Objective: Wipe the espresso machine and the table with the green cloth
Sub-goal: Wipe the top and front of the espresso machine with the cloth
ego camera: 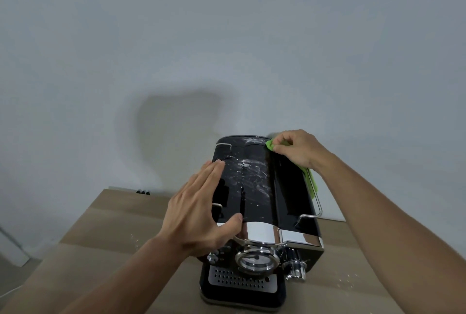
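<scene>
A black and chrome espresso machine [257,187] stands on the wooden table [100,238], seen from above. White smears and specks cover the left and middle of its glossy top; the right strip looks clean. My left hand [199,213] lies flat with fingers spread on the machine's left top edge, thumb at the front. My right hand [295,147] presses the green cloth [270,144] onto the far right corner of the top. Part of the cloth hangs down the right side [312,182], mostly hidden under my hand.
A grey wall [227,49] rises directly behind the machine. A wire rail [316,197] runs along the machine's right top edge. White specks lie on the table at the right [350,281] and left of the machine. Dark plugs [143,192] sit at the table's far edge.
</scene>
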Motion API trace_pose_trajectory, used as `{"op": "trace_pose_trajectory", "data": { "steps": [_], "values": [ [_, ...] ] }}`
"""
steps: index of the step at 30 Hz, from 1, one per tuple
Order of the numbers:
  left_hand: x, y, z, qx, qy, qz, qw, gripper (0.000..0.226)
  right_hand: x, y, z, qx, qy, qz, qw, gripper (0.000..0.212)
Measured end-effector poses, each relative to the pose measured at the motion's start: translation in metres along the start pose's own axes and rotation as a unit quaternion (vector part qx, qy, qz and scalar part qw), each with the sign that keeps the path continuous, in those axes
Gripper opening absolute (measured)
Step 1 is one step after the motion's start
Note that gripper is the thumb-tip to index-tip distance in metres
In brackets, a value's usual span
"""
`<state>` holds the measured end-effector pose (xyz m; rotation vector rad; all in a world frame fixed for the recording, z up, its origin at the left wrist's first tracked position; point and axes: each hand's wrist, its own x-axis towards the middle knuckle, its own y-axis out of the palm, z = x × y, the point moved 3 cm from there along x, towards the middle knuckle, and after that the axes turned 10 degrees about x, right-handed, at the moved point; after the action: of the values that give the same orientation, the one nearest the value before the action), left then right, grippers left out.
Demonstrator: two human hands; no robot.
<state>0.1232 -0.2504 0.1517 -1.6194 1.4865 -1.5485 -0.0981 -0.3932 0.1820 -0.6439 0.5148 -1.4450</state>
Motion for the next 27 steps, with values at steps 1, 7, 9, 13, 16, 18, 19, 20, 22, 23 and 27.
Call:
{"op": "trace_pose_trajectory", "data": {
  "steps": [1, 7, 9, 13, 16, 18, 19, 20, 22, 23, 27],
  "values": [
    [0.0, 0.0, 0.0, -0.001, 0.001, 0.0, 1.0, 0.099, -0.003, 0.002, 0.001, -0.011, -0.001, -0.023, 1.0, 0.012],
    [-0.001, 0.0, 0.0, 0.0, 0.003, 0.0, 1.0, 0.099, -0.021, 0.003, -0.01, -0.047, -0.027, 0.046, 0.997, 0.036],
    [-0.001, 0.001, 0.0, 0.002, 0.003, -0.001, 1.0, 0.099, -0.017, 0.003, -0.012, -0.053, -0.001, 0.063, 0.997, 0.039],
    [0.0, 0.001, 0.0, -0.003, 0.0, -0.002, 1.0, 0.098, -0.013, 0.01, 0.003, -0.088, 0.015, 0.109, 0.99, 0.047],
    [-0.001, 0.001, 0.001, -0.002, 0.002, -0.003, 1.0, 0.098, -0.019, 0.005, 0.003, -0.037, 0.013, 0.117, 0.992, 0.048],
    [-0.001, 0.001, 0.0, 0.0, 0.003, -0.001, 1.0, 0.099, -0.027, -0.002, -0.005, 0.001, 0.011, 0.118, 0.993, 0.047],
    [-0.001, 0.001, 0.0, -0.001, 0.002, 0.0, 1.0, 0.099, -0.029, -0.003, -0.006, -0.005, 0.012, 0.125, 0.992, 0.048],
    [-0.001, 0.001, -0.001, -0.001, 0.002, 0.001, 1.0, 0.099, -0.029, -0.003, -0.005, -0.029, 0.009, 0.136, 0.99, 0.049],
    [-0.001, 0.0, -0.001, 0.001, 0.002, 0.003, 1.0, 0.099, -0.025, 0.002, 0.002, -0.083, 0.003, 0.157, 0.984, 0.052],
    [0.0, 0.0, -0.001, 0.002, 0.003, 0.004, 1.0, 0.099, -0.024, 0.006, 0.006, -0.089, -0.002, 0.165, 0.982, 0.052],
    [-0.001, 0.0, 0.0, 0.005, 0.005, 0.001, 1.0, 0.099, -0.024, 0.008, 0.016, -0.046, 0.017, 0.161, 0.986, 0.047]
  ]
}}
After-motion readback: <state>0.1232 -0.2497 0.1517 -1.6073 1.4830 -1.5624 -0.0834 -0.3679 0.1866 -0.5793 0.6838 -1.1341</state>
